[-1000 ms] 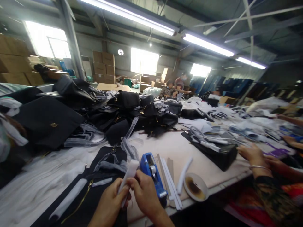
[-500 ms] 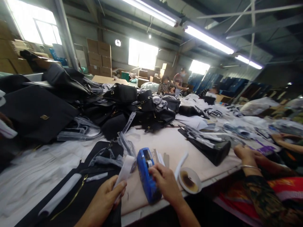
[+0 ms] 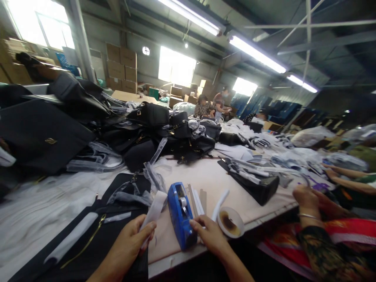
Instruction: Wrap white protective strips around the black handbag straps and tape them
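Observation:
My left hand (image 3: 133, 237) is closed around a rolled white strip (image 3: 156, 209), which points up and away over the black bag (image 3: 126, 225). Just right of it, a blue tape dispenser (image 3: 176, 215) with a small roll inside stands on the pale tabletop. My right hand (image 3: 212, 235) is at the dispenser's near end, thumb and forefinger pinched against its edge; any tape between them is too faint to make out. On the bag lie a gold zip (image 3: 85, 241), a second white roll (image 3: 72, 237) and plastic-wrapped straps (image 3: 129, 196).
A round dish (image 3: 230, 222) with brown residue sits near the table edge, beside white strips (image 3: 220, 201). Black bags (image 3: 148, 113) are heaped behind. Another black bag (image 3: 261, 188) lies right. A co-worker's hand (image 3: 307, 199) works at the right edge.
My right hand has moved from over the dispenser's roll to its near end, fingers still pinched. My left hand keeps the white strip almost in place. The view has shifted slightly.

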Tool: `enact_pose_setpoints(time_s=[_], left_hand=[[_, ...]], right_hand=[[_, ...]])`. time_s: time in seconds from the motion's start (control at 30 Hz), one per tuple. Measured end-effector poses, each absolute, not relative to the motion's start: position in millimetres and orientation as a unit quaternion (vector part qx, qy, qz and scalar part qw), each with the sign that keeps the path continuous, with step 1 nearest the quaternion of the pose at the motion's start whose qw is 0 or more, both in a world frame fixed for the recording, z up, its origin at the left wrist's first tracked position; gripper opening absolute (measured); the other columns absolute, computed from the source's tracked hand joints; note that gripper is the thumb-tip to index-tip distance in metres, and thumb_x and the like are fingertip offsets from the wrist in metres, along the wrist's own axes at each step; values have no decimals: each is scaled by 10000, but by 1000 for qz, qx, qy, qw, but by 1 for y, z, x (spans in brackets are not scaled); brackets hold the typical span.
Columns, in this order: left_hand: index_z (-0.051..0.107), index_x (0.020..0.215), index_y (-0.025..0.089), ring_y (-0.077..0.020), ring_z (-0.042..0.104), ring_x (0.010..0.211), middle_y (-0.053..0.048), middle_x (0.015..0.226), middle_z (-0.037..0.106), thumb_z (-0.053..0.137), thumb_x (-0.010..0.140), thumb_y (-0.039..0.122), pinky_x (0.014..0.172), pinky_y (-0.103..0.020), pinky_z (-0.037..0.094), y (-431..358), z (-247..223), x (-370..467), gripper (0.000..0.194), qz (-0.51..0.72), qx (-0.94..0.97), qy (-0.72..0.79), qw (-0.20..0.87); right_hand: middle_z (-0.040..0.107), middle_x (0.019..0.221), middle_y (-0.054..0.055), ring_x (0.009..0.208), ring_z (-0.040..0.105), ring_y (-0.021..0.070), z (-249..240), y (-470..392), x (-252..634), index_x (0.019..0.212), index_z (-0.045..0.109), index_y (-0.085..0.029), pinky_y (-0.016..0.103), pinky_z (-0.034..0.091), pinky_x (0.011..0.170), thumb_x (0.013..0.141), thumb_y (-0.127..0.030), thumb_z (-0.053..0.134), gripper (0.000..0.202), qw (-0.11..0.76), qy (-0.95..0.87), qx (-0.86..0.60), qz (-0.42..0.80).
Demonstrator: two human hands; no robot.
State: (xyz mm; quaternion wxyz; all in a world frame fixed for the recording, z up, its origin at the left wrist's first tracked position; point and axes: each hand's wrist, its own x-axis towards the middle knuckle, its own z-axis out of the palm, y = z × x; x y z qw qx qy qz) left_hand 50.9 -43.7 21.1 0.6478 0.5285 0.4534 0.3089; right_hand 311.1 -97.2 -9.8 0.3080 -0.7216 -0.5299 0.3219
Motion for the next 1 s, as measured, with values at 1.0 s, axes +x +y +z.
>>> enact_pose_setpoints(time_s=[1.0], left_hand=[[522,778,152,-58,312,457,45,623,465,655,776,486,428,-193,280,-40,23,39,360,329,422,395,747]], right_hand=[[593,527,-2,548,555,151,-63,-141,318,576,516,-213,233,389,543,708,-425,578,257,245,-517,-748,337]])
